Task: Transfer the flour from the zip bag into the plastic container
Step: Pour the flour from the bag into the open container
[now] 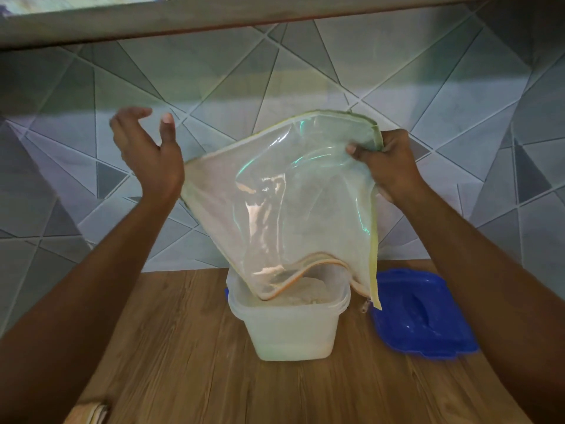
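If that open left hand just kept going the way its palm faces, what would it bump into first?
Most likely the zip bag: the left hand is open beside its raised edge, palm turned toward it. Depth is unclear, so it might pass slightly in front.

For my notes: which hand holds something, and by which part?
The right hand grips the zip bag by its upper corner; the left hand is open, holding nothing.

Home kitchen, tiled backsplash (305, 62), wooden counter (189, 362), blue container lid (422, 313)
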Demonstrator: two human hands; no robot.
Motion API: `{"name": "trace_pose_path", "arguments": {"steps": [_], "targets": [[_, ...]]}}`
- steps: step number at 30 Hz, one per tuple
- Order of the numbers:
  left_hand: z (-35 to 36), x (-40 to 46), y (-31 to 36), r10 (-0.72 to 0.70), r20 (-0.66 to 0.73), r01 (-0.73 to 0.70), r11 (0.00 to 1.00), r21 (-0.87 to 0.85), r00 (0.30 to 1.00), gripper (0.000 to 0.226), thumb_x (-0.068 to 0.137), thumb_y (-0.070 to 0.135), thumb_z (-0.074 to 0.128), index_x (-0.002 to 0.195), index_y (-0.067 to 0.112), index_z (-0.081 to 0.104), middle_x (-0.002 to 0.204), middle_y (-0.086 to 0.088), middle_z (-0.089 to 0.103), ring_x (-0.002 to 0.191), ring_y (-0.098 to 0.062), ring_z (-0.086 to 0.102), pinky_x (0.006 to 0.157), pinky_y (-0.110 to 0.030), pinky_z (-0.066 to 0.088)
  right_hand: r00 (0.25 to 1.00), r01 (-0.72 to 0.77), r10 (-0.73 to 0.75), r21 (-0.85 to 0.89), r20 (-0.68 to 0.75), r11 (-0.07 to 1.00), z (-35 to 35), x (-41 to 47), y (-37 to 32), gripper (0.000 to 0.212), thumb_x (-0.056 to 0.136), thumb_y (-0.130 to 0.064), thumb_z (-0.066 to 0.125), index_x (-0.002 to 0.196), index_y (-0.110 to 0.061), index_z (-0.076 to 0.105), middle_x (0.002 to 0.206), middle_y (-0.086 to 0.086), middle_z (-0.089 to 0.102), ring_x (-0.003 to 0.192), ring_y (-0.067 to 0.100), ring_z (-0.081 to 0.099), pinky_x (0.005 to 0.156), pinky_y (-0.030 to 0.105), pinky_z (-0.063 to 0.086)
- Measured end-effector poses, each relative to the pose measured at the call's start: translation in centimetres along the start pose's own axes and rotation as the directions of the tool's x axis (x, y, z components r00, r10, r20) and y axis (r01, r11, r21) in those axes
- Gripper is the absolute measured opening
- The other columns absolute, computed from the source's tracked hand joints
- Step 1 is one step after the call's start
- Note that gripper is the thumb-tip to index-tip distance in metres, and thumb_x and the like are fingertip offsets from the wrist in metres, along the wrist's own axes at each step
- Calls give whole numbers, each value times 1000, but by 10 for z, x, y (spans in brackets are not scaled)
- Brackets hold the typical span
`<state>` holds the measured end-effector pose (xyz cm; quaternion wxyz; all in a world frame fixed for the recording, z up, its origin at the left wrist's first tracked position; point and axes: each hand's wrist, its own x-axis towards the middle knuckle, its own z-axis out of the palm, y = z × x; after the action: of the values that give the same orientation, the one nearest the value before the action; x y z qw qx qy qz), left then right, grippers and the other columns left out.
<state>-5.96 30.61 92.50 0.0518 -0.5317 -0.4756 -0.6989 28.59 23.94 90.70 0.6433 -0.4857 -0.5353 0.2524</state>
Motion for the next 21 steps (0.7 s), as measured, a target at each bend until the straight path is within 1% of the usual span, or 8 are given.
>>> {"name": "trace_pose_path", "arguments": {"steps": [2,5,10,14,15,18,19,21], "targets": [[1,-11,11,117,-77,-117,993,6,990,50,99,47,54,131,8,53,137,-8,53,130,-13,48,109,-31,37,1000,-4,4,26,0,1000,5,0,3,18,76,-13,81,61,-20,76,75,10,69,73,25,68,77,63,56],[4,-30,15,227,-31,-225,972,60,973,61,98,47,55,146,12,41,158,-7,37,147,-16,33,119,-43,29,1000,-26,25,52,9,998,12,-1,6,11,74,-16,82,65,-17,77,79,12,71,74,27,69,78,64,56],[4,-45,16,222,-9,-221,973,70,975,72,97,50,47,152,5,33,162,-15,28,152,-27,26,123,-53,21,999,-47,47,117,-4,992,22,-5,-1,24,79,-6,80,60,-19,75,68,-2,71,70,24,69,79,61,58],[-2,-69,7,333,478,-444,885,141,813,81,96,66,36,152,7,35,163,-11,30,151,-25,30,122,-46,24,998,-56,60,175,-18,983,29,-3,-7,13,79,-2,79,70,-10,73,80,13,70,76,30,69,79,64,56],[-3,-71,8,355,475,-462,878,127,805,81,95,62,42,152,5,34,164,-14,25,152,-27,26,122,-46,24,998,-59,64,188,-18,980,31,-2,-9,10,80,-1,78,73,-7,73,82,15,69,77,30,69,80,63,56],[-8,-69,17,381,73,-387,913,128,922,78,92,41,52,147,-10,32,158,-35,20,152,-39,21,122,-50,23,997,-63,69,241,-17,968,36,-2,-13,8,80,2,77,84,5,71,83,16,70,76,28,70,79,57,59],[-8,-71,19,348,73,-355,925,138,935,77,93,42,51,147,-10,33,157,-34,25,151,-39,24,122,-50,23,997,-67,73,256,-16,964,37,-2,-14,9,80,3,76,86,6,71,82,14,70,75,27,70,78,54,60],[-7,-82,15,228,332,-292,943,157,915,74,98,53,46,147,-1,38,152,-22,43,144,-35,39,121,-49,28,998,-55,58,258,-5,965,41,-3,-16,5,81,4,75,83,3,71,75,8,71,72,24,70,75,49,60]]}}
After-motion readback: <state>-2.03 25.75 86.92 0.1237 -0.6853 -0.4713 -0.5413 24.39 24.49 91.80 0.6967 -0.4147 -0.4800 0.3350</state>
